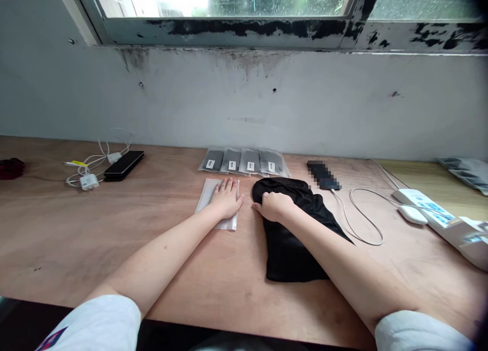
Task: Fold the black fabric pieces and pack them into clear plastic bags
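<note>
beside the black fabric (290, 244) on the plywood bench (57, 229), a flat clear plastic bag (206, 194) is pressed down by the left hand (226, 198), which is laid palm-down and open, with nothing gripped. the right hand (274, 206) is rested on the black fabric, its fingers lightly curled; whether any fold is pinched cannot be told. the left forearm (160, 254) and the right forearm (343, 259) are stretched forward and angled inward, with the wrists kept low. behind the black fabric, four filled grey packets (244, 161) with white labels are already lined up, while the black fabric is left loose outside any packet and the clear bag is seen lying flat. to the right of the black fabric, a pixelated phone (322, 174) and a white power strip (423, 209) are placed; well to its left, a black phone (124, 165) is lying by white charger cables (89, 182).
</note>
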The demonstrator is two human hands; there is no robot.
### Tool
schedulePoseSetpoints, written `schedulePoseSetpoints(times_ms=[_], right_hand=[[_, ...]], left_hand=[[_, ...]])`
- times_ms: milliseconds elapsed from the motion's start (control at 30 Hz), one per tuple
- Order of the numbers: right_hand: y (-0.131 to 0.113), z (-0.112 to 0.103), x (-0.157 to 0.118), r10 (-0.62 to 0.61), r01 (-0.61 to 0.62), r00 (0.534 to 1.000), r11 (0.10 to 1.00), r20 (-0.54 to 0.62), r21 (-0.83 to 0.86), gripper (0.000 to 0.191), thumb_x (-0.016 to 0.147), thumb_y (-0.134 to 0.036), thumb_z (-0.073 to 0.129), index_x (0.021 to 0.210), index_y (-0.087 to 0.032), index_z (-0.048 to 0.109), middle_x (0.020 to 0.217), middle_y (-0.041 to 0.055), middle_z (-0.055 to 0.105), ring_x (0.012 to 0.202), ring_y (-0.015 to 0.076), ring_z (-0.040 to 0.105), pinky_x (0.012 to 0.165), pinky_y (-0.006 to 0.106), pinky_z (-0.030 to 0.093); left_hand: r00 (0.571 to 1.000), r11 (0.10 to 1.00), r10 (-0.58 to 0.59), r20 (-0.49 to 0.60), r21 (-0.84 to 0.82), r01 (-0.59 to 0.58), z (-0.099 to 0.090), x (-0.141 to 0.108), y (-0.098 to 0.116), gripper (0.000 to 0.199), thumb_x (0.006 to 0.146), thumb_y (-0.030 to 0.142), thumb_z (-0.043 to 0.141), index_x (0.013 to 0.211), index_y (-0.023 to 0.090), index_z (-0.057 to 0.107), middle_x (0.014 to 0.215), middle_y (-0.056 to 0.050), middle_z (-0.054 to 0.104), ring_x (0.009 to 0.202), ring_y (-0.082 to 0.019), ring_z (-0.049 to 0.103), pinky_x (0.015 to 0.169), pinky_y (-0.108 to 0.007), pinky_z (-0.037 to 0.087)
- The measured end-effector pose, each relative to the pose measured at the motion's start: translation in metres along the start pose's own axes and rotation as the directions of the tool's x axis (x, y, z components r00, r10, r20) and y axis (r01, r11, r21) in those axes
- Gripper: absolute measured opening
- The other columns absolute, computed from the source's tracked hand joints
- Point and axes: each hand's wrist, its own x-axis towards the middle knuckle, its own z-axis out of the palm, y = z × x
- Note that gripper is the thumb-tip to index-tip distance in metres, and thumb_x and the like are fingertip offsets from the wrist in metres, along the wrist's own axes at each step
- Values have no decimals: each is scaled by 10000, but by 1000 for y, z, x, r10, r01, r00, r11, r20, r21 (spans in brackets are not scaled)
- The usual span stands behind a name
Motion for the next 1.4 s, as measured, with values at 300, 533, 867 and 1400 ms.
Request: schedulePoseSetpoints(times_ms=[300,533,867,1400], right_hand=[[5,-6,17,-181,174,982,770,-52,614,398,1053,-406,322,1077,-152,629,948,129,753,659,187,714,625,276,548],[67,-38,22,86,-84,986,996,-141,20,475,895,-339,652,1315,-127,588,1223,261,651,1042,382,686,827,461,552],[142,-28,37,-146,66,974,915,173,397,893,691,-152,815,1497,-261,446,1213,120,665,707,161,696,626,245,562],[42,-37,5,-179,281,960,628,-216,726,278,807,-281,730,1068,-196,684,688,10,685,595,162,680,447,209,421]], left_hand=[[959,993,98,-267,-38,-112,-22,-11,17,507,989,271,354,1449,85,460,1522,-200,460,1404,-322,432,1162,-460,315],[908,901,415,-62,-111,-420,-35,-76,85,520,978,462,440,1438,234,523,1529,-147,456,1437,-369,371,1156,-523,328],[689,838,523,502,-157,-522,-54,-92,83,843,917,714,425,1615,287,222,1700,-71,76,1547,-423,2,1196,-669,122],[781,801,596,186,-213,-560,-58,-99,115,588,1024,516,368,1555,265,340,1116,-77,683,941,-248,687,777,-341,514]])
